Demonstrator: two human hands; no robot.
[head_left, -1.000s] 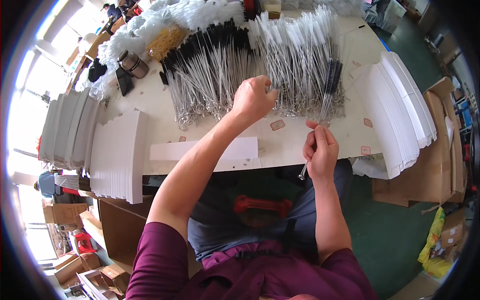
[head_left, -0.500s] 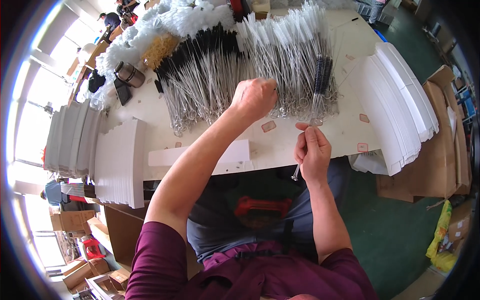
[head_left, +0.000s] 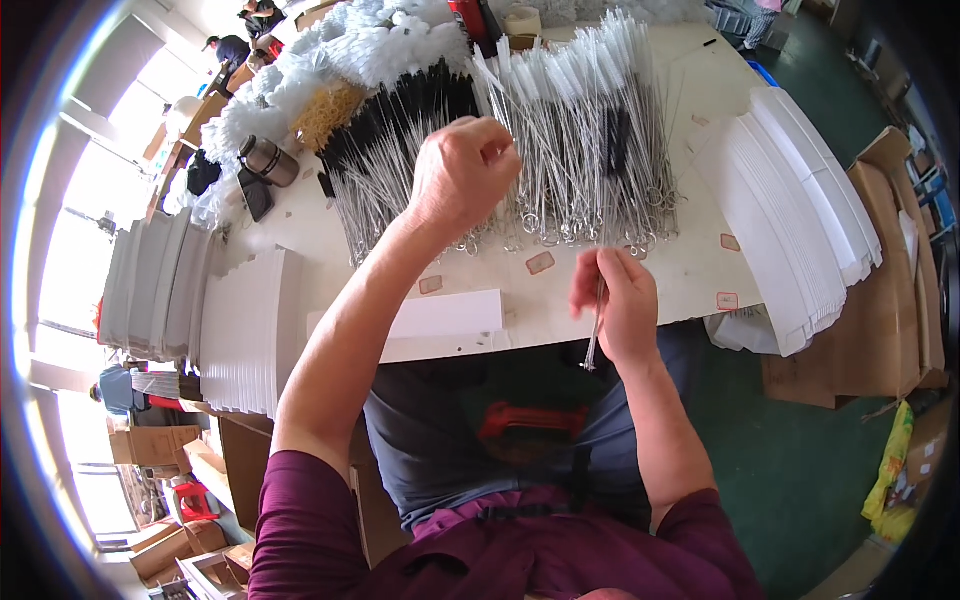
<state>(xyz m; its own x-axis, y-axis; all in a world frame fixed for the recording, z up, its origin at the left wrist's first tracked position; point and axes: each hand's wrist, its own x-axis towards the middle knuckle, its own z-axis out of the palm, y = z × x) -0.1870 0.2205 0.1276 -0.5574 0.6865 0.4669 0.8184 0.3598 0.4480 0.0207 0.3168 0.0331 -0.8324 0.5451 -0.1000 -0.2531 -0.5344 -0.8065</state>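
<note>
My right hand (head_left: 628, 305) is closed around a few thin wire brushes (head_left: 597, 335). Their looped ends stick out below my fingers, and their dark bristles lie above the white-bristled brushes (head_left: 560, 150). My left hand (head_left: 465, 172) is raised over the black-bristled brushes (head_left: 385, 165), its fingers curled together. Whatever those fingers hold, if anything, is hidden. Both piles of brushes lie on the pale table with bristles away from me and ring ends towards me. A flat white box (head_left: 440, 315) lies at the table's near edge, partly behind my left forearm.
White folded cartons stand stacked at left (head_left: 245, 330) and right (head_left: 800, 220). A thermos (head_left: 268, 160), a dark phone (head_left: 256, 195) and bagged white material (head_left: 390, 45) occupy the far left. A brown cardboard box (head_left: 850, 330) stands right of the table. People sit farther back.
My left hand has moved left and away from me, from the white-bristled pile to above the black-bristled one. My right hand stays nearly in place with its brushes, its fingers shifting.
</note>
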